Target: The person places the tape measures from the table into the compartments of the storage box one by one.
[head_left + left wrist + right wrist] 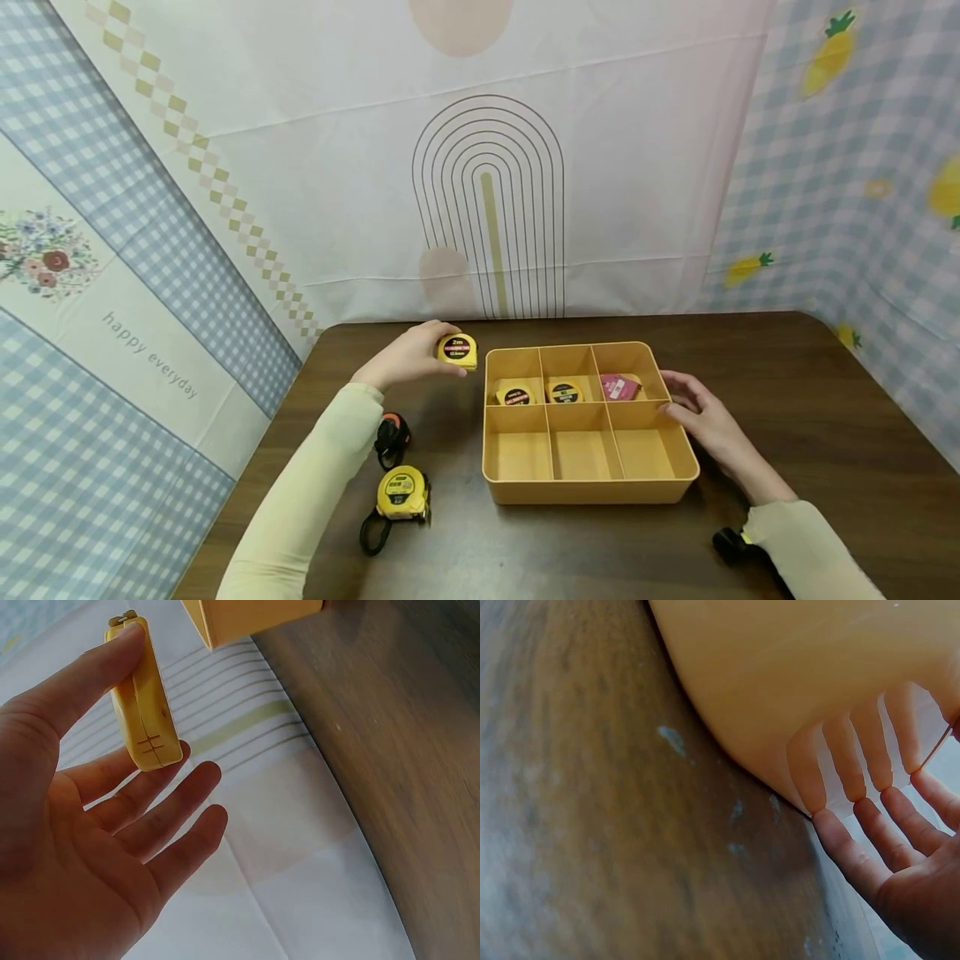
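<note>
My left hand [408, 354] pinches a small yellow tape measure [457, 351] between thumb and fingers, raised just left of a tan six-compartment box [592, 493]. In the left wrist view the tape measure [146, 712] shows edge-on, with the other fingers spread. My right hand [701, 417] touches the box's right side, thumb at the rim; in the right wrist view its fairly straight fingertips meet the outer wall [765, 690]. The back row holds a yellow tape measure [514, 395], a yellow-and-black one [564, 392] and a pink one [619, 387].
Left of the box lie a black-and-orange tape measure [393, 433] and a larger yellow one [403, 493] with a black strap. A black item [729, 543] is partly hidden by the right sleeve. A patterned cloth [360, 208] hangs behind the dark wooden table [817, 400].
</note>
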`<move>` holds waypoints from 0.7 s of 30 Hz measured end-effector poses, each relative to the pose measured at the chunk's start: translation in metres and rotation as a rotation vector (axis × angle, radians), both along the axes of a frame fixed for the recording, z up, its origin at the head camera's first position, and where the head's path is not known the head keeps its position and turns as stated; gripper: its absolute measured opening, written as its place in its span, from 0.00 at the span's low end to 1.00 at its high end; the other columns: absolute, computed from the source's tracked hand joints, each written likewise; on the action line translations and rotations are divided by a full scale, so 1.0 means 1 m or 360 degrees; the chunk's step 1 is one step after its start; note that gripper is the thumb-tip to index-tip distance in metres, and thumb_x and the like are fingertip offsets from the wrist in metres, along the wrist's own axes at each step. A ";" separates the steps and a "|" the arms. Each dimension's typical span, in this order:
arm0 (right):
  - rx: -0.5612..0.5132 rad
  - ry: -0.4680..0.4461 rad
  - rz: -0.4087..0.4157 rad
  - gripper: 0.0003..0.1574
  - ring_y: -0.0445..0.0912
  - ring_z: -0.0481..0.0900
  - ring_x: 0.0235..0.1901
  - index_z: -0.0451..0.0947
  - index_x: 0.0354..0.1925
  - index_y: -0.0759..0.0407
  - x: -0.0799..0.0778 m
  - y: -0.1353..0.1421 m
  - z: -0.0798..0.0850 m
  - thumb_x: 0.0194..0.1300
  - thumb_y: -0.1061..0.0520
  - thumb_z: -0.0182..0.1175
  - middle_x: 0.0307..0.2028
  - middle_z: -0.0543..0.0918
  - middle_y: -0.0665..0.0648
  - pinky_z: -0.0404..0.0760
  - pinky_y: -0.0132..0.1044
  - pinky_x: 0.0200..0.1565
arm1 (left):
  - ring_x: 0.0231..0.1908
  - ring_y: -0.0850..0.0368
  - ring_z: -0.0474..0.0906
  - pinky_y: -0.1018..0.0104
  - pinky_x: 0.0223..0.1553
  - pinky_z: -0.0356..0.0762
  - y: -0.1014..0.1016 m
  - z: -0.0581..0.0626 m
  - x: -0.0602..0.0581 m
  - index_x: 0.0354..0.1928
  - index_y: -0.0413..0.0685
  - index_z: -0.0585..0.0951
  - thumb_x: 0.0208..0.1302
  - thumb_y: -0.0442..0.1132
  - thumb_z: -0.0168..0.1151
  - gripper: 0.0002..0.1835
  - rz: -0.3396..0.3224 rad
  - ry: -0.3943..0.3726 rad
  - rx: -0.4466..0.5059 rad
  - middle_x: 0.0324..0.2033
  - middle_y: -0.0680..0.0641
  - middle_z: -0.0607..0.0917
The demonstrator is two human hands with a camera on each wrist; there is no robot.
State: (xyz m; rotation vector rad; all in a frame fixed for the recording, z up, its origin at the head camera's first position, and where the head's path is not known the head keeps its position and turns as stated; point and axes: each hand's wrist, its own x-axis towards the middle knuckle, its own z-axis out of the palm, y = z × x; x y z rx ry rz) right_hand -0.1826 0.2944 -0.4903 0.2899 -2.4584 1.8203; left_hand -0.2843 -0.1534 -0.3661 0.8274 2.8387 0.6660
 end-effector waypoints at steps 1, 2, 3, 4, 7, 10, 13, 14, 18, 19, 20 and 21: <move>0.0001 0.0003 0.0000 0.34 0.30 0.74 0.53 0.59 0.71 0.71 0.000 0.000 0.000 0.74 0.62 0.58 0.64 0.67 0.73 0.78 0.26 0.45 | 0.44 0.54 0.75 0.58 0.50 0.74 0.002 0.000 0.000 0.61 0.44 0.77 0.54 0.50 0.78 0.35 -0.0008 0.0003 -0.0003 0.49 0.48 0.80; 0.0002 0.0006 0.0000 0.34 0.30 0.75 0.52 0.59 0.71 0.71 0.000 0.000 -0.001 0.74 0.62 0.58 0.64 0.68 0.73 0.78 0.26 0.45 | 0.44 0.55 0.75 0.59 0.50 0.74 0.004 0.000 0.001 0.61 0.44 0.77 0.55 0.50 0.78 0.35 -0.0014 0.0004 -0.0006 0.49 0.48 0.79; 0.0002 0.0010 -0.0001 0.33 0.30 0.75 0.52 0.59 0.71 0.71 0.000 0.000 -0.001 0.74 0.62 0.57 0.63 0.68 0.72 0.78 0.26 0.45 | 0.44 0.55 0.75 0.59 0.50 0.74 0.006 0.001 0.001 0.62 0.43 0.77 0.55 0.50 0.78 0.35 -0.0021 0.0008 -0.0007 0.49 0.48 0.79; 0.0001 0.0015 -0.0002 0.33 0.30 0.75 0.52 0.60 0.70 0.71 0.000 0.000 -0.001 0.74 0.62 0.57 0.63 0.69 0.71 0.78 0.26 0.45 | 0.45 0.55 0.75 0.59 0.50 0.74 0.008 0.001 0.001 0.62 0.43 0.77 0.55 0.50 0.78 0.35 -0.0029 0.0013 -0.0007 0.49 0.48 0.79; -0.0009 0.0025 -0.0004 0.32 0.30 0.75 0.51 0.60 0.70 0.72 0.000 -0.001 -0.001 0.74 0.63 0.57 0.61 0.70 0.70 0.78 0.26 0.45 | 0.45 0.56 0.75 0.59 0.50 0.74 0.013 0.002 0.001 0.62 0.43 0.77 0.55 0.50 0.78 0.36 -0.0052 0.0016 -0.0013 0.49 0.49 0.79; -0.0019 0.0026 -0.0007 0.32 0.30 0.76 0.51 0.60 0.69 0.72 0.000 -0.002 -0.001 0.73 0.63 0.57 0.61 0.71 0.69 0.78 0.26 0.45 | 0.45 0.56 0.75 0.60 0.51 0.74 0.018 0.003 -0.001 0.62 0.42 0.77 0.55 0.50 0.78 0.36 -0.0073 0.0027 -0.0019 0.49 0.48 0.79; -0.0019 0.0020 -0.0007 0.32 0.30 0.76 0.51 0.60 0.70 0.72 0.001 -0.003 0.000 0.74 0.63 0.57 0.61 0.70 0.71 0.79 0.26 0.45 | 0.46 0.55 0.75 0.59 0.52 0.74 0.023 0.004 -0.002 0.62 0.41 0.77 0.54 0.50 0.78 0.36 -0.0093 0.0036 -0.0016 0.50 0.48 0.79; -0.0019 0.0017 -0.0008 0.32 0.29 0.76 0.50 0.60 0.70 0.72 0.001 -0.003 0.000 0.74 0.62 0.57 0.61 0.70 0.71 0.79 0.26 0.45 | 0.47 0.55 0.75 0.59 0.52 0.74 0.025 0.004 -0.002 0.63 0.41 0.77 0.54 0.50 0.78 0.37 -0.0100 0.0039 -0.0019 0.50 0.47 0.79; -0.0014 0.0005 -0.0011 0.32 0.30 0.75 0.51 0.60 0.70 0.72 0.001 -0.003 0.000 0.74 0.63 0.56 0.62 0.68 0.74 0.79 0.26 0.45 | 0.49 0.56 0.75 0.60 0.54 0.73 0.033 0.007 -0.002 0.63 0.42 0.76 0.55 0.51 0.78 0.37 -0.0127 0.0029 -0.0021 0.52 0.47 0.79; -0.0009 0.0001 -0.0014 0.32 0.30 0.75 0.51 0.60 0.70 0.72 0.001 -0.003 0.001 0.74 0.62 0.56 0.63 0.68 0.74 0.79 0.26 0.45 | 0.49 0.56 0.75 0.61 0.54 0.73 0.035 0.008 -0.002 0.63 0.42 0.76 0.55 0.51 0.78 0.37 -0.0132 0.0025 -0.0019 0.53 0.47 0.79; -0.0008 -0.0005 -0.0013 0.32 0.30 0.75 0.51 0.60 0.70 0.71 0.001 -0.003 0.001 0.74 0.62 0.56 0.63 0.68 0.74 0.79 0.26 0.45 | 0.50 0.56 0.74 0.61 0.55 0.73 0.036 0.008 -0.002 0.63 0.42 0.76 0.55 0.51 0.78 0.37 -0.0139 0.0024 -0.0021 0.53 0.46 0.79; -0.0009 -0.0011 -0.0011 0.33 0.30 0.75 0.51 0.60 0.71 0.71 0.001 -0.003 0.001 0.74 0.62 0.56 0.64 0.67 0.74 0.79 0.26 0.45 | 0.50 0.56 0.74 0.61 0.55 0.73 0.038 0.009 -0.002 0.63 0.42 0.76 0.55 0.51 0.78 0.37 -0.0145 0.0026 -0.0018 0.53 0.46 0.79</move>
